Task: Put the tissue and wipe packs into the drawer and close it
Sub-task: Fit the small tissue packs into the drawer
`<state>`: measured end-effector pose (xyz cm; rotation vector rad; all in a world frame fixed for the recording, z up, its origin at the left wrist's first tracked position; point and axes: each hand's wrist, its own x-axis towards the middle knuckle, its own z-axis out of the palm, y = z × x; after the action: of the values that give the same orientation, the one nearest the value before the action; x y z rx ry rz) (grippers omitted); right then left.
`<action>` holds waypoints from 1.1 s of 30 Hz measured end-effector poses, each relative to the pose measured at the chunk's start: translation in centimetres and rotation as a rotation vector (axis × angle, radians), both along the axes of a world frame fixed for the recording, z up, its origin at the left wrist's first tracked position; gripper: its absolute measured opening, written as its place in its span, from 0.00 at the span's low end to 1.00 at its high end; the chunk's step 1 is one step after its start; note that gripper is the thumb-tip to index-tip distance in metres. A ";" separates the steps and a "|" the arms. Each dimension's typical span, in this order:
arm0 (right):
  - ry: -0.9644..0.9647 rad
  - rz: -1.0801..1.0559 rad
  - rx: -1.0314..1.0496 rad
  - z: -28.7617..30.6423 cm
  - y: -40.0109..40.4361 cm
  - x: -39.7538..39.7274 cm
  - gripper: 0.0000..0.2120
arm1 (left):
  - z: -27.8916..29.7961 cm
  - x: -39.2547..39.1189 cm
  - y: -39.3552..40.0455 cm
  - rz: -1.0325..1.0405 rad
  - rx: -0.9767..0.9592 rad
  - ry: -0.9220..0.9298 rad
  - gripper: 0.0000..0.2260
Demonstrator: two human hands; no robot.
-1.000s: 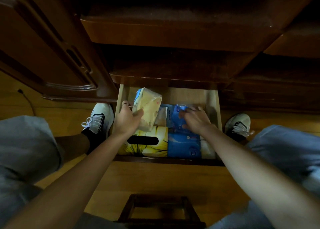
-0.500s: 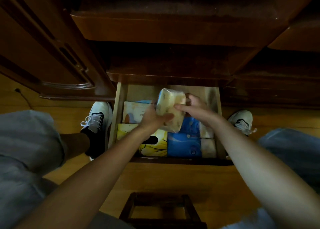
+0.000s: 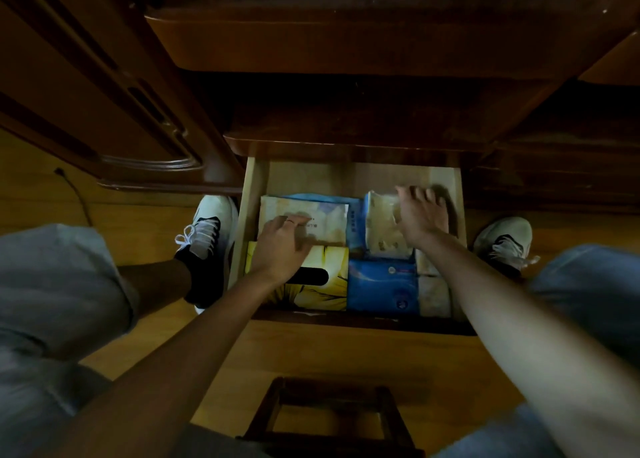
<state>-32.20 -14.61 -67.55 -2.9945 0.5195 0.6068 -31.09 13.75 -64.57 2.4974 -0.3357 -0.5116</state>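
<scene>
The pale wooden drawer (image 3: 250, 208) stands pulled out below the dark cabinet. Inside lie a yellow tissue box (image 3: 322, 293) at front left, a blue wipe pack (image 3: 382, 286) beside it, a flat cream pack (image 3: 322, 218) at back left and a beige tissue pack (image 3: 382, 229) at back right. My left hand (image 3: 282, 249) rests flat, fingers spread, across the cream pack and the yellow box. My right hand (image 3: 424, 215) presses on the beige pack, fingers spread over its far right side. Small pale packs (image 3: 433, 294) fill the front right corner.
Dark cabinet doors and upper drawer fronts (image 3: 346, 41) overhang the open drawer. My two shoes (image 3: 207, 232) (image 3: 505, 239) stand on either side of it on the wooden floor. A dark wooden stool (image 3: 329, 419) sits under me. A cable (image 3: 74, 194) runs along the floor at left.
The beige pack, held up in both hands half a second ago, now lies at the drawer's back right. My left hand has let go and moved left onto the cream pack.
</scene>
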 end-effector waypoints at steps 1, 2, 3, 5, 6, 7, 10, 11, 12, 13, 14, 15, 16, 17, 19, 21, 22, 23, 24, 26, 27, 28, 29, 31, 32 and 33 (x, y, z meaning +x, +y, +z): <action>-0.003 0.008 -0.006 -0.1 0.1 0.1 0.39 | -0.1 -0.2 0.1 -0.034 0.009 -0.018 0.19; -0.023 0.035 0.012 0.0 0.2 0.3 0.41 | -0.2 -0.3 0.1 -0.057 0.017 -0.041 0.19; -0.052 0.085 0.049 0.1 0.4 0.5 0.42 | -0.3 -0.4 0.0 -0.072 0.022 -0.065 0.19; -0.098 0.230 0.126 0.3 1.1 1.0 0.43 | -0.5 -0.4 -0.3 -0.089 0.026 -0.098 0.19; -0.097 0.286 0.158 0.3 1.4 1.1 0.41 | -0.5 -0.3 -0.5 -0.093 0.024 -0.108 0.19; -0.066 0.314 0.184 0.1 1.8 1.1 0.42 | -0.6 -0.2 -0.7 -0.097 0.019 -0.121 0.19; 0.121 0.313 0.204 -1.1 2.5 -0.1 0.59 | -0.6 0.1 -1.4 -0.111 0.003 -0.134 0.18; 0.152 0.314 0.199 -1.6 2.4 -0.5 0.63 | -0.7 0.2 -1.5 -0.111 -0.005 -0.120 0.18; 0.162 0.311 0.204 -2.0 2.2 -0.8 0.64 | -0.7 0.1 -1.6 -0.110 -0.012 -0.102 0.18; 0.159 0.312 0.215 -2.3 1.9 -0.8 0.64 | -0.8 0.1 -1.5 -0.109 -0.016 -0.091 0.18; 0.162 0.319 0.221 -2.5 1.7 -0.6 0.64 | -0.9 0.0 -1.3 -0.108 -0.014 -0.087 0.18; 0.176 0.326 0.219 -2.6 1.6 -0.4 0.64 | -1.1 0.0 -1.1 -0.112 -0.005 -0.085 0.18; 0.193 0.327 0.216 -2.8 1.5 -0.2 0.65 | -1.3 -0.1 -0.8 -0.115 0.003 -0.079 0.19; 0.210 0.328 0.215 -3.0 1.4 -0.1 0.66 | -1.4 -0.1 -0.6 -0.118 0.007 -0.069 0.20; 0.256 0.342 0.214 -3.3 1.2 -0.2 0.66 | -1.7 -0.1 -0.1 -0.111 0.010 -0.045 0.22; 0.287 0.355 0.222 -3.7 1.1 -0.1 0.66 | -1.9 -0.2 0.3 -0.103 0.029 -0.024 0.22; 0.294 0.358 0.225 -3.8 1.0 -0.1 0.65 | -2.0 -0.3 0.5 -0.110 0.038 -0.030 0.22; 0.298 0.359 0.228 -4.0 0.9 -0.1 0.64 | -2.2 -0.4 0.6 -0.129 0.041 -0.046 0.22; 0.301 0.359 0.231 -4.1 0.9 0.0 0.64 | -2.3 -0.6 0.6 -0.154 0.041 -0.064 0.21; 0.299 0.352 0.231 -4.3 0.9 0.1 0.64 | -2.5 -0.8 0.8 -0.209 0.060 -0.092 0.20; 0.299 0.351 0.226 -4.3 0.9 0.1 0.64 | -2.6 -0.8 0.9 -0.226 0.081 -0.099 0.20; 0.302 0.350 0.223 -4.0 1.0 0.1 0.64 | -2.6 -0.9 0.9 -0.238 0.107 -0.103 0.19; 0.304 0.346 0.226 -3.7 1.1 0.1 0.64 | -2.6 -0.9 0.9 -0.247 0.134 -0.106 0.19; 0.280 0.319 0.268 -2.4 1.3 0.0 0.65 | -2.5 -0.9 0.8 -0.260 0.170 -0.105 0.20; 0.239 0.299 0.301 -1.6 1.4 -0.1 0.65 | -2.3 -0.8 0.8 -0.272 0.181 -0.099 0.20; 0.180 0.285 0.321 -0.7 1.4 -0.3 0.63 | -2.0 -0.7 0.8 -0.296 0.198 -0.092 0.21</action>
<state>-32.50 -13.20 -68.29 -2.7367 -0.0070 0.8887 -31.77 14.58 -66.62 2.6827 -0.7300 -0.5714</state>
